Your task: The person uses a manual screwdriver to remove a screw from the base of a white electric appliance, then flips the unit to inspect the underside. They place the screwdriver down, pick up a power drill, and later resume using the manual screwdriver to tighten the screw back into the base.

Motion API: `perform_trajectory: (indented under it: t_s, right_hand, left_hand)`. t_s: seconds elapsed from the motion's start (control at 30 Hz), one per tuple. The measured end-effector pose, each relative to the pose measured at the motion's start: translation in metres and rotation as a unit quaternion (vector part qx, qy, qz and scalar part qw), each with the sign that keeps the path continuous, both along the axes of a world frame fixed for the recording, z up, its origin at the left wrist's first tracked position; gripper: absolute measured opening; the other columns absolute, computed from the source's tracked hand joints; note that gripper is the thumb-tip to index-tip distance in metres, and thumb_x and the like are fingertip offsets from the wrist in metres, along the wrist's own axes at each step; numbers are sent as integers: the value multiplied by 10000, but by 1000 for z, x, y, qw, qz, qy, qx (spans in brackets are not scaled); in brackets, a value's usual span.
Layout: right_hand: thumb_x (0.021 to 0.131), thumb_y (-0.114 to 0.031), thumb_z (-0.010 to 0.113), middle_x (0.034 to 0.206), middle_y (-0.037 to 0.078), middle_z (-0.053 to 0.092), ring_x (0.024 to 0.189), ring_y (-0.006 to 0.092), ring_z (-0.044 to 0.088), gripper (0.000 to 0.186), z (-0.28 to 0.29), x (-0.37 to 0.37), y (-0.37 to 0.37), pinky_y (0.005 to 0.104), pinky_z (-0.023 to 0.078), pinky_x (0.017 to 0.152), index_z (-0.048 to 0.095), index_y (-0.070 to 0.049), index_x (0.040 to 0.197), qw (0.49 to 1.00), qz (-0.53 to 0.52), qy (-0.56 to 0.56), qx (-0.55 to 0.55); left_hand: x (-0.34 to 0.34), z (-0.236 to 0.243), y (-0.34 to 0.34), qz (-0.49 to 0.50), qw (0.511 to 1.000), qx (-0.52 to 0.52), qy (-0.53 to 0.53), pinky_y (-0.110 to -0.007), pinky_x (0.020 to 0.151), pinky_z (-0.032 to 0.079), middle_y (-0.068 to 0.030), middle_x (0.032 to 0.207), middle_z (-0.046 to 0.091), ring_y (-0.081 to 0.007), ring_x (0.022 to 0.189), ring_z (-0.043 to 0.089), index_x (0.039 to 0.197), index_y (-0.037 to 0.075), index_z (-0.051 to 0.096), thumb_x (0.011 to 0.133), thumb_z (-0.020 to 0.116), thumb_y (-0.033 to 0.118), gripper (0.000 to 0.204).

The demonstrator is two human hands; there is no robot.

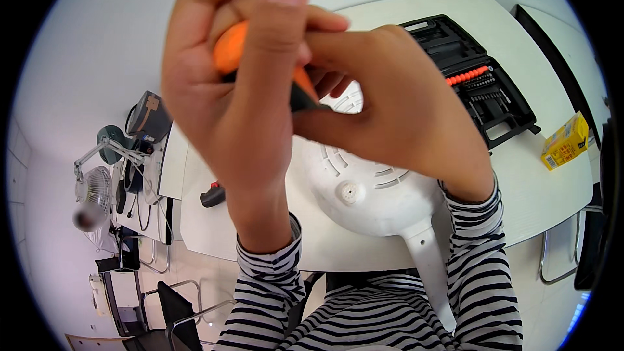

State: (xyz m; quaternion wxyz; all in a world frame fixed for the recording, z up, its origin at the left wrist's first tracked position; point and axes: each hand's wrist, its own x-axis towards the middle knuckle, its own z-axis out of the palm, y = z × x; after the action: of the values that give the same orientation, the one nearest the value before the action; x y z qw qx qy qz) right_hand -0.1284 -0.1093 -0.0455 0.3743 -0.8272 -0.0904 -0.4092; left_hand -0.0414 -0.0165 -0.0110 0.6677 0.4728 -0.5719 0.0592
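Note:
Raised close before me, my left hand (231,84) is wrapped round an orange-and-black handle (231,49), which looks like a screwdriver's. My right hand (403,104) is closed at the handle's black front end, thumb and fingers pressed together there; whatever they pinch is hidden. Below both hands, on the white table (260,247), lies a round white plastic housing (383,208) with curved vent slots and a small round knob. Its long white arm reaches past the table edge toward me. Part of the housing is covered by my hands.
An open black tool case (494,97) holds bits and an orange-red flexible shaft (469,76). A yellow carton (565,141) stands at the right. Left of the housing lies a small black-and-red object (213,196). Farther left are a lamp, cables and chairs (179,315).

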Motion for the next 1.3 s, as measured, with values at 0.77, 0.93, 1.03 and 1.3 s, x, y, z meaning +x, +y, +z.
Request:
perform_trajectory:
  t_s: [0.77, 0.93, 1.03, 1.3]
  right_hand:
    - [745, -264, 714, 708, 91, 640, 660, 162, 605, 363, 19, -43, -26, 269, 454, 666, 642, 2, 980, 971, -202, 87, -88]
    - [759, -272, 697, 720, 83, 640, 676, 158, 603, 357, 21, -44, -25, 271, 449, 683, 643, -4, 989, 969, -210, 90, -92]
    - [757, -266, 694, 726, 82, 640, 682, 161, 602, 352, 22, -46, -24, 273, 446, 691, 643, -7, 991, 969, -214, 95, -84]
    - [693, -180, 724, 821, 112, 654, 732, 218, 619, 377, 15, -33, -13, 300, 462, 648, 623, 14, 999, 994, -57, 14, -92]
  left_hand:
    - [59, 4, -6, -339, 938, 67, -8, -249, 462, 397, 5, 634, 414, -93, 495, 395, 964, 71, 495, 903, 364, 83, 144]
    - [66, 8, -10, -458, 884, 93, -16, -259, 464, 401, -10, 658, 444, -111, 496, 414, 973, 107, 506, 914, 352, 94, 165]
    - [69, 12, -19, -548, 827, 126, -18, -264, 476, 408, -17, 668, 475, -121, 522, 448, 958, 119, 507, 914, 374, 97, 142]
    - [76, 15, -39, -662, 733, 146, -57, -361, 888, 447, 1, 699, 534, -148, 785, 553, 972, 150, 508, 873, 467, 101, 118]
